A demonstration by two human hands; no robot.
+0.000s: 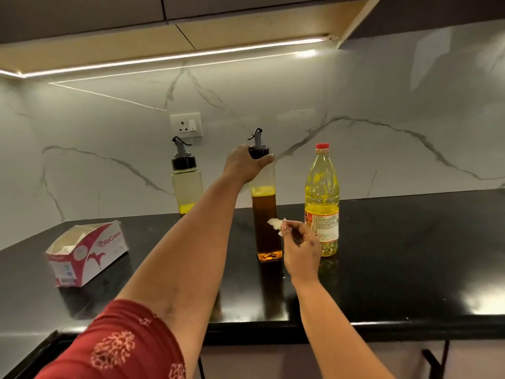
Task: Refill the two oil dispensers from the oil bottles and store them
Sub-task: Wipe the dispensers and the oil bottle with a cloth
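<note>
A tall glass dispenser [266,225] with dark amber oil stands upright on the black counter [396,255]. My left hand [246,166] grips its neck just under the black spout cap. A crumpled white tissue [276,223] is pinched in my right hand [299,247], close in front of this dispenser's lower half. Behind my left forearm stands a second dispenser [186,184], nearly empty, with a little yellow oil at the bottom. To the right is a plastic oil bottle [322,203] with a red cap and yellow oil.
A pink and white tissue box [87,253] lies at the left of the counter. A wall socket [186,125] sits on the marble backsplash behind the dispensers. Overhead cabinets with a light strip hang above. The counter's front edge runs close below my forearms.
</note>
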